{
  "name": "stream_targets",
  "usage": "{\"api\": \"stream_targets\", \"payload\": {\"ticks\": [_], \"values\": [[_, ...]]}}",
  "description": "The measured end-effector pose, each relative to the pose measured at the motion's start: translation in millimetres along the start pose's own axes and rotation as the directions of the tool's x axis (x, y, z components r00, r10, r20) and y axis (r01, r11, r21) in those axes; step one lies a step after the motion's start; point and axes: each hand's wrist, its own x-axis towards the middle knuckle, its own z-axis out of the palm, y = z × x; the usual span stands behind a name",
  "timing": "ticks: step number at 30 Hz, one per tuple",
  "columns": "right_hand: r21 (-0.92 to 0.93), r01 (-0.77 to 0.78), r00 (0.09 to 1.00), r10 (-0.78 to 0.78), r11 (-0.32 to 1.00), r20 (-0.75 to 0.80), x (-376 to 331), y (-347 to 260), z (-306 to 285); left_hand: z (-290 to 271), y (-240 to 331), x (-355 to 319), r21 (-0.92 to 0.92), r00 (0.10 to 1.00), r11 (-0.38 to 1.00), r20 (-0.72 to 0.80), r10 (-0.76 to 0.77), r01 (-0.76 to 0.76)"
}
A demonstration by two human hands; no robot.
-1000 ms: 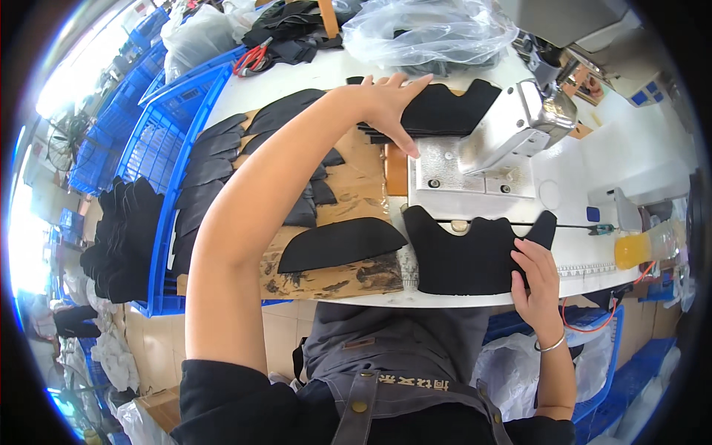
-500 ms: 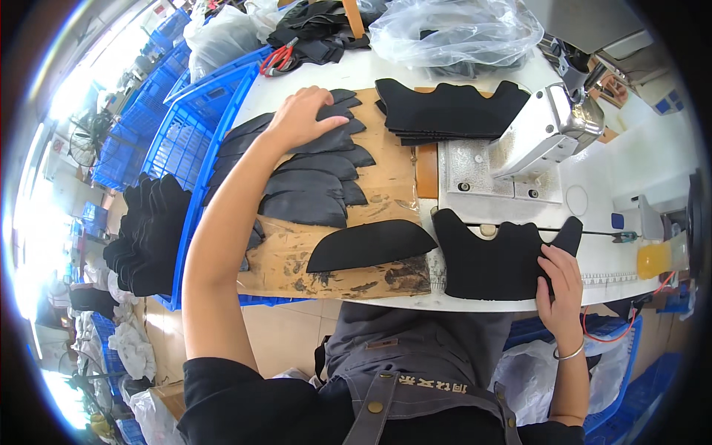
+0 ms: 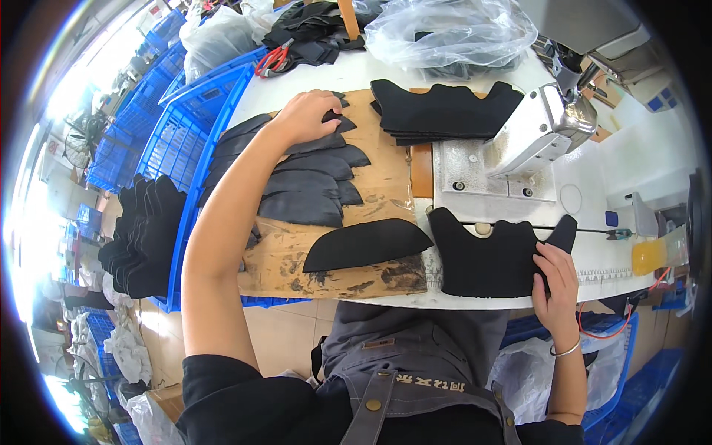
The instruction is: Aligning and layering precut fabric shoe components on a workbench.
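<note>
My left hand (image 3: 310, 119) is at the far end of a spread of dark, curved fabric pieces (image 3: 308, 182), its thumb and fingers closed on one of them. Under my right hand (image 3: 556, 282) lies a black, notched fabric panel (image 3: 486, 256) at the front table edge. The fingers of that hand rest loosely on the panel's right side, the thumb apart from them. Between the hands a single black half-moon piece (image 3: 367, 246) lies flat on the brown cardboard (image 3: 348, 282).
More notched black panels (image 3: 445, 111) are stacked beside the white sewing machine (image 3: 530, 133). Red-handled scissors (image 3: 274, 59) and a clear plastic bag (image 3: 452, 33) lie at the back. A blue crate (image 3: 178, 144) borders the table's left, and a screwdriver (image 3: 615, 233) lies at the right.
My left thumb and fingers have come together on a dark curved piece. The right hand stays on the notched panel, and the whole view has shifted slightly.
</note>
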Motion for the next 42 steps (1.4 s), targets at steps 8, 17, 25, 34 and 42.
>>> {"api": "stream_targets", "payload": {"ticks": [8, 17, 25, 34, 42], "values": [[0.066, -0.055, 0.998, 0.054, 0.996, 0.012, 5.1, -3.0, -11.0, -2.0, 4.7, -4.1, -0.145, 0.994, 0.988, -0.085, -0.067, 0.054], [0.16, 0.084, 0.995, -0.073, 0.984, -0.073, 80.5, -34.2, -23.0, 0.7, -11.5, -2.1, -0.184, 1.0, 0.983, -0.008, -0.021, 0.019], [-0.01, 0.5, 0.865, -0.5, 0.866, -0.027, 215.3, -73.4, 75.1, 1.4, -11.0, -1.1, -0.288, 0.997, 0.957, -0.054, -0.054, 0.036], [-0.064, 0.584, 0.808, -0.571, 0.809, 0.144, 269.6, -78.0, 170.8, 15.8, -12.3, -14.2, -0.536, 0.955, 0.843, -0.229, -0.19, 0.04], [-0.017, 0.49, 0.852, -0.475, 0.871, 0.22, 269.4, -85.7, 169.6, -17.9, -75.3, -61.3, -0.943, 0.757, 0.329, -0.253, -0.602, -0.053]]}}
